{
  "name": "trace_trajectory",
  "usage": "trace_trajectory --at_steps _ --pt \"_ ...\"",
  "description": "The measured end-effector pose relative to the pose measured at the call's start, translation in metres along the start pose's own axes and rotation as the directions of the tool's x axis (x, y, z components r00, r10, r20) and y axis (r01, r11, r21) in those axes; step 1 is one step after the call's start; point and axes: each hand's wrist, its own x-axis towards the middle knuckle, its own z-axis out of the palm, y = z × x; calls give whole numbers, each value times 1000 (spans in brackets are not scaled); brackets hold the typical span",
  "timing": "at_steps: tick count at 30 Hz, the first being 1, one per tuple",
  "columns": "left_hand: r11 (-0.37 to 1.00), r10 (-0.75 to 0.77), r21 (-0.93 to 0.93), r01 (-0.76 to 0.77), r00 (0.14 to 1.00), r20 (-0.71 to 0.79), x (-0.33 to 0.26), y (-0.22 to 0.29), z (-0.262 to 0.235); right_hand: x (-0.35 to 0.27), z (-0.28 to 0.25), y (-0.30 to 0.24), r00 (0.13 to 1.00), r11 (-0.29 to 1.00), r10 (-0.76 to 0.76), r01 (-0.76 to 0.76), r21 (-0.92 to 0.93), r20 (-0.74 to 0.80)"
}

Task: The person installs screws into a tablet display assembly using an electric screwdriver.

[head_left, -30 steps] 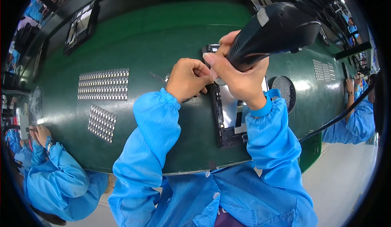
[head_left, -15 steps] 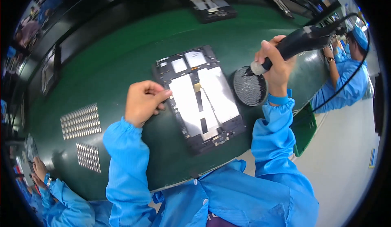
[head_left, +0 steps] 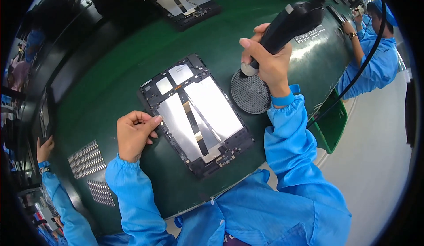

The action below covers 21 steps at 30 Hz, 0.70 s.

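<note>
An opened tablet [head_left: 221, 109], its black frame and silver plates exposed, lies on the green table before me. My left hand [head_left: 133, 135] is at its left edge, thumb and forefinger pinched together; whatever sits between them is too small to make out. My right hand [head_left: 276, 67] grips a black electric screwdriver [head_left: 293, 23], tilted with its nose downward. The nose is over the near-left part of a round dark screw tray [head_left: 251, 95], a ridged disc full of small pits, to the right of the tablet. The screwdriver's bit is hidden or too small to see.
Another opened tablet [head_left: 183, 5] lies at the far side. Sheets of small metal parts [head_left: 87, 160] are on the left. A green bin [head_left: 331, 127] hangs by the right edge, where a black cable [head_left: 375, 47] runs. A co-worker [head_left: 373, 65] sits right; another's hand [head_left: 45, 150] reaches in left.
My view has shifted, so the table's things appear further left. The screwdriver stands more steeply over the tray. My left hand stays pinched at the tablet's edge. The left co-worker's hand has moved forward.
</note>
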Motion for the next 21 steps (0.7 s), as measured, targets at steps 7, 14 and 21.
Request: trace_trajectory --at_steps 7,14,21 --pt "1000 13 10 -13 1000 0 0 0 -1 0 0 3 999 997 2 2 -82 52" --pt "998 12 -61 -10 999 41 -1 -5 -12 -3 12 -5 999 999 -18 19 -48 30" --pt "996 -5 -87 15 994 111 6 -9 -15 -11 61 -40 990 979 -63 36 200 130"
